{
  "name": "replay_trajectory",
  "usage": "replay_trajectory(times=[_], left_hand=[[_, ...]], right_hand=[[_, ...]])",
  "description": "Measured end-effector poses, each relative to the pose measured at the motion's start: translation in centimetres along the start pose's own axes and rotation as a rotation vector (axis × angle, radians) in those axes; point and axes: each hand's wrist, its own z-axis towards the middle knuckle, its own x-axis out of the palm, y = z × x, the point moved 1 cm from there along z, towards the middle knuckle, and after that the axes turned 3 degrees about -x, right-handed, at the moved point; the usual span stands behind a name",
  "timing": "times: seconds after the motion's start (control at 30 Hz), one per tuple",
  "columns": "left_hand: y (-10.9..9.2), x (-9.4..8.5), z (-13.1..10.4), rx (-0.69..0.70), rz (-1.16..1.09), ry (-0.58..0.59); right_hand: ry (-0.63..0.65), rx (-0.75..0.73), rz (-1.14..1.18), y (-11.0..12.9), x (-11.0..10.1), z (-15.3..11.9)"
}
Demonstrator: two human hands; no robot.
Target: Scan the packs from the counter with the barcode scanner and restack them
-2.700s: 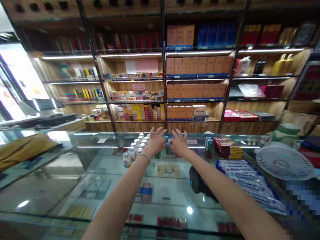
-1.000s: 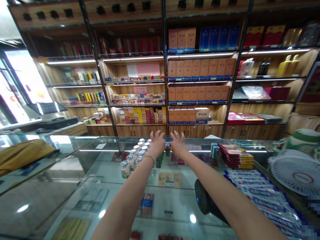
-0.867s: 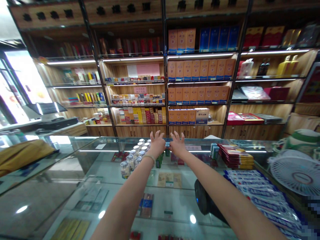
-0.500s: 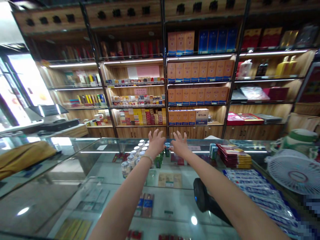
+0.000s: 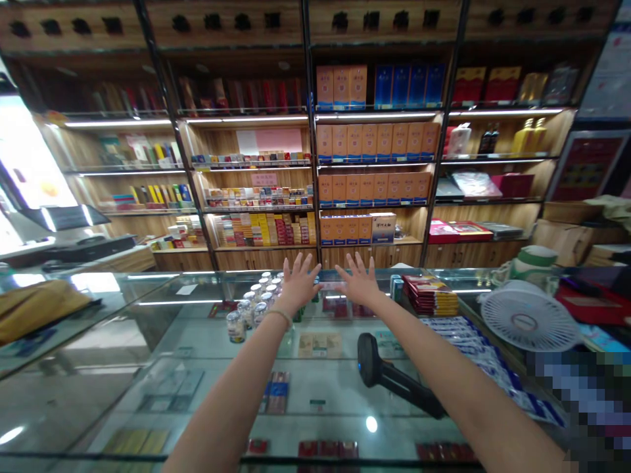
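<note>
Both my arms reach out over a glass display counter (image 5: 221,368). My left hand (image 5: 298,284) has its fingers spread and holds nothing; a band circles its wrist. Just left of it, and partly hidden by it, stand rows of small clear jars with white lids (image 5: 246,312). My right hand (image 5: 359,281) is also spread, palm down, with nothing in it. Between and behind the hands a few small green containers (image 5: 315,292) show in part. Below my right forearm lies a black handheld barcode scanner (image 5: 394,378).
Right of my right hand are small blue-green cans (image 5: 396,288), a stack of red and yellow packets (image 5: 430,295) and a row of blue and white packs (image 5: 473,348). A white fan (image 5: 530,316) stands farther right. Tall shelves (image 5: 377,253) with boxed goods line the back.
My hands have moved apart, and their fingers have spread and straightened. The view has swung to the right, and more of the scanner shows.
</note>
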Motion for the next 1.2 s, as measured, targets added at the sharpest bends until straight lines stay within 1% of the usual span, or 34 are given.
replay_trajectory(times=[0.2, 0.33, 0.53, 0.7, 0.8, 0.97, 1.1, 1.2], left_hand=[[-2.7, -1.2, -0.4, 0.000, -0.041, -0.049], [-4.7, -1.4, -0.1, 0.010, -0.071, -0.069], [-8.0, -0.8, 1.1, 0.045, -0.112, -0.064], [-10.9, -0.5, 2.6, 0.071, -0.146, -0.070], [-12.7, -0.6, 3.5, 0.085, -0.163, -0.071], [-15.7, -0.1, 4.9, 0.107, -0.185, -0.034], [-17.8, 0.9, 5.8, 0.122, -0.207, 0.010], [-19.0, 1.6, 6.1, 0.128, -0.213, 0.043]], right_hand=[[-0.070, 0.026, -0.036, -3.2, -1.6, -2.8], [-0.064, 0.069, -0.080, -6.1, -2.4, -4.8], [-0.067, 0.148, -0.125, -10.5, -3.0, -7.2], [-0.067, 0.190, -0.132, -13.6, -3.2, -8.0], [-0.033, 0.225, -0.132, -15.2, -3.3, -8.3], [0.020, 0.259, -0.119, -16.6, -2.8, -8.3], [0.035, 0.258, -0.080, -16.7, -2.0, -8.0], [0.032, 0.257, -0.055, -16.8, -1.4, -7.8]])
